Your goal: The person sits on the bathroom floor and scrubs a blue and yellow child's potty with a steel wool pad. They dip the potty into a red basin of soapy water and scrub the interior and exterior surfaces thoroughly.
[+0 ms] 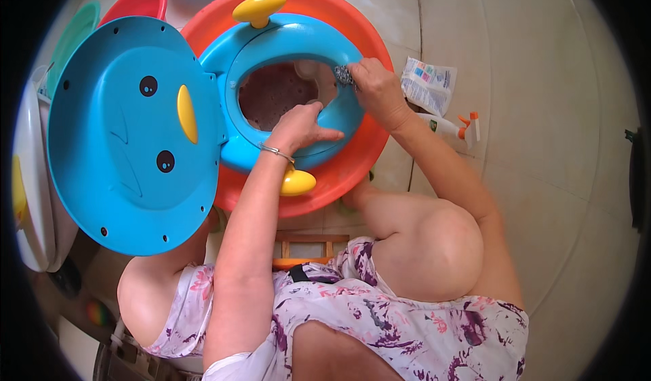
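A blue plastic child's potty seat (300, 37) with yellow handles (298, 183) rests over an orange-red basin (374, 35). Its round blue lid (132, 136), with cartoon eyes and a yellow beak, stands raised on the left. Through the oval opening, murky water (277, 96) shows. My right hand (376, 88) grips a dark grey scrubbing pad (344, 74) against the right part of the seat ring. My left hand (300, 129) lies over the ring's lower edge, thumb spread on the blue surface; some fingertips are hidden inside the opening, so any hold is unclear.
Right of the basin lie a printed plastic packet (428, 86) and a spray bottle (442, 126) with an orange nozzle. Red (140, 4) and green (76, 40) basins stand at upper left, a white plastic piece (35, 187) below them. A small wooden stool (310, 238) is between the legs.
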{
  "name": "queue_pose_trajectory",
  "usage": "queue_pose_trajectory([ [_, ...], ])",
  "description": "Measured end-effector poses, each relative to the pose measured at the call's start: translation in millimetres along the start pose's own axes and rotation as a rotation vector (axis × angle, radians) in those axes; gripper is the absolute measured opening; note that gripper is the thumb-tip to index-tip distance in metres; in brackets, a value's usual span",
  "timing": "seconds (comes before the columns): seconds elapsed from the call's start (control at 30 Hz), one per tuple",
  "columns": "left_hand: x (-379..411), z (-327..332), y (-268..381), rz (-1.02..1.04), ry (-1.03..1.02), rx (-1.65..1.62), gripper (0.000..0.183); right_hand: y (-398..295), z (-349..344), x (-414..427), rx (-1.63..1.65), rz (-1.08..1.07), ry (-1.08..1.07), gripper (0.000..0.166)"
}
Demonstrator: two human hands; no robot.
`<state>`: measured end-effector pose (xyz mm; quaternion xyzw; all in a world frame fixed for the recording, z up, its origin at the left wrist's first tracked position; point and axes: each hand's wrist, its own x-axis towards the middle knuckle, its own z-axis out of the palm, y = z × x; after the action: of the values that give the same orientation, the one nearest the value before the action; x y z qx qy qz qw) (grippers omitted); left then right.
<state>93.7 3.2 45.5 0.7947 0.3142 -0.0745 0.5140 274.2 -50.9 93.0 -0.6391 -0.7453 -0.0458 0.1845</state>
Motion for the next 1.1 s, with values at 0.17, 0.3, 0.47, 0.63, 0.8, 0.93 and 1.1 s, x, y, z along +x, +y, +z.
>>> queue_pose_trajectory([
  [0.17,-0.3,3.1,-4.4,-0.017,-0.001,-0.036,0.063,-29.4,14.7,-36.9,0.008,0.036,-0.012,0.015],
  [0.3,-1.2,2.4,-5.0,-0.007,-0.002,-0.013,0.067,-38.8,4.5,-49.6,0.284,0.166,-0.151,0.019],
  [0.47,-18.1,-10.6,1.9,0.018,-0.002,0.176,0.075,-12.2,-22.7,-29.7,0.399,0.362,-0.046,0.025],
  [0.63,-37.9,-19.6,-22.2,0.002,-0.021,0.418,0.081,-11.1,-61.8,-10.0,0.369,0.341,-0.214,0.025],
  [0.8,-38.7,-5.7,-41.2,0.111,0.213,0.437,0.079,-20.6,-43.8,-5.3,0.240,0.162,-0.236,0.025],
  [0.93,-38.5,-3.1,-42.3,0.179,0.280,0.424,0.070,-30.4,-5.0,-30.2,-0.059,0.151,-0.091,0.022],
  [1.1,-37.3,1.1,-41.4,0.159,0.277,0.417,0.067,-61.6,43.7,-53.2,-0.080,0.272,0.085,0.022],
])
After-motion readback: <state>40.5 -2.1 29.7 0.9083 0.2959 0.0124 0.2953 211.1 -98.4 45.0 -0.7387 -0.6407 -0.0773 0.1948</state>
